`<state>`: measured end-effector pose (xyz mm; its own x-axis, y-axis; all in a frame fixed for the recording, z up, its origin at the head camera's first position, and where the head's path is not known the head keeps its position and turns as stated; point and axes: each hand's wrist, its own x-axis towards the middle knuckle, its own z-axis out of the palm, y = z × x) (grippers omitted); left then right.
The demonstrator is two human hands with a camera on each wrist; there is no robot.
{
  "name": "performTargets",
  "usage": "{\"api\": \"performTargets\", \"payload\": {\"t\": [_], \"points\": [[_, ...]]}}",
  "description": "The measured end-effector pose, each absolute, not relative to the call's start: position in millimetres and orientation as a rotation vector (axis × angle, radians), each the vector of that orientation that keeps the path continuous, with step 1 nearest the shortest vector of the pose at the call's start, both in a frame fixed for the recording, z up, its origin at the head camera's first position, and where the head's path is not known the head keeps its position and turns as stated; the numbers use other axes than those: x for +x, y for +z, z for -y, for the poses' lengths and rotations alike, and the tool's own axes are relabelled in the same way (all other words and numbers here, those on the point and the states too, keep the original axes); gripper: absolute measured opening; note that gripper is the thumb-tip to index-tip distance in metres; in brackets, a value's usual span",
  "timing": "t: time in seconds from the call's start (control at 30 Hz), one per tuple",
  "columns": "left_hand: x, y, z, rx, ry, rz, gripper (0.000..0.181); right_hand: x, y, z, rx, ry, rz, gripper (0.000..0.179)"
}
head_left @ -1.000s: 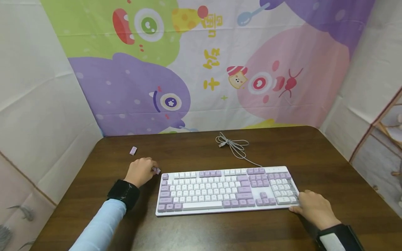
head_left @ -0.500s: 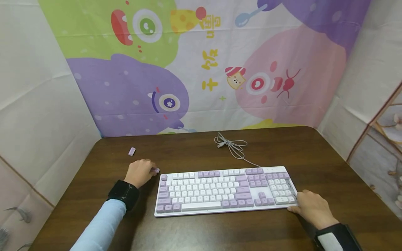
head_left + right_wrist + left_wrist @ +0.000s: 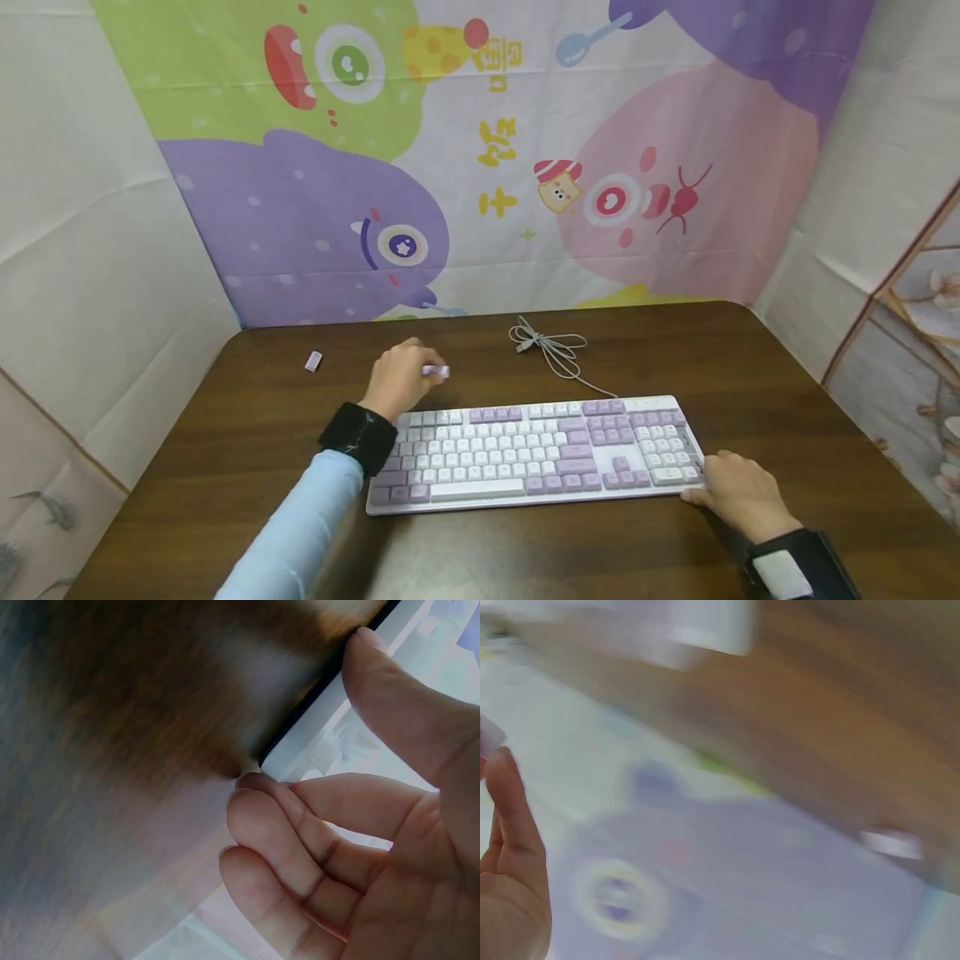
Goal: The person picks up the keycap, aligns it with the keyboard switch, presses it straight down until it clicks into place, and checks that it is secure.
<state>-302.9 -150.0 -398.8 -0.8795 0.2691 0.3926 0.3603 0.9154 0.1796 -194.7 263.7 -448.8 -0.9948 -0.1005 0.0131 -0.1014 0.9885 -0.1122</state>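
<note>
My left hand (image 3: pixel 397 382) is raised behind the upper left part of the keyboard, pinching a small lilac keycap (image 3: pixel 437 371). That keycap (image 3: pixel 490 737) shows only partly at the thumb tip in the left wrist view. The white and lilac keyboard (image 3: pixel 483 490) lies flat on the table, its upper left corner hidden by my left wrist. At its front right corner my right hand (image 3: pixel 746 497) grips the edge. In the right wrist view, the thumb (image 3: pixel 390 690) lies along one edge and the curled fingers (image 3: pixel 259 817) meet the corner.
Another lilac keycap (image 3: pixel 313 361) lies at the back left of the brown table (image 3: pixel 562 554). A bundled grey cable (image 3: pixel 558 350) runs from the keyboard's back edge. Behind the table hangs a cartoon-printed cloth (image 3: pixel 495 267). On the number pad's right side, a grey gap (image 3: pixel 692 442) shows.
My left hand has lifted the keycap from beside the keyboard's upper left corner and moved it right and away from me. My right hand stays on the keyboard's corner.
</note>
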Motion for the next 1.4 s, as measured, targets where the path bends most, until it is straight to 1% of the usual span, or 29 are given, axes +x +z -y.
{"api": "performTargets", "payload": {"t": [0.17,0.27,0.37,0.5,0.63,0.9,0.97,1.07,1.23,1.4], "points": [[-303.3,-392.8,50.4,-0.838,-0.299,2.625,0.013,-196.0,-446.4,-264.7,0.169,0.235,3.178,0.039],[-299.3,-395.4,-3.1,-1.067,-0.151,2.595,0.013,-197.9,-439.2,-260.3,0.166,0.315,3.134,0.046],[-293.6,-399.1,-45.7,-1.222,-0.007,2.567,0.015,-203.0,-430.4,-251.3,0.239,0.364,2.952,0.052],[-286.8,-404.6,-82.7,-1.324,0.104,2.503,0.016,-210.2,-425.8,-240.2,0.333,0.348,2.738,0.033],[-283.9,-409.9,-99.8,-1.343,0.132,2.461,0.018,-212.6,-427.8,-239.0,0.296,0.340,2.698,0.020],[-282.3,-417.7,-115.1,-1.373,0.155,2.425,0.010,-211.4,-429.8,-250.9,0.263,0.305,2.697,0.010],[-281.3,-419.5,-118.3,-1.365,0.126,2.425,0.011,-211.1,-429.8,-254.3,0.228,0.308,2.709,0.009],[-280.1,-423.9,-121.5,-1.324,0.098,2.449,0.020,-211.3,-430.8,-261.5,0.114,0.364,2.762,0.011],[-277.2,-429.5,-123.7,-1.291,0.145,2.535,0.037,-211.4,-432.5,-277.7,-0.148,0.555,2.907,0.024],[-273.4,-430.4,-124.3,-1.375,0.200,2.596,0.042,-213.4,-433.7,-285.7,-0.244,0.663,3.018,0.028]]}}
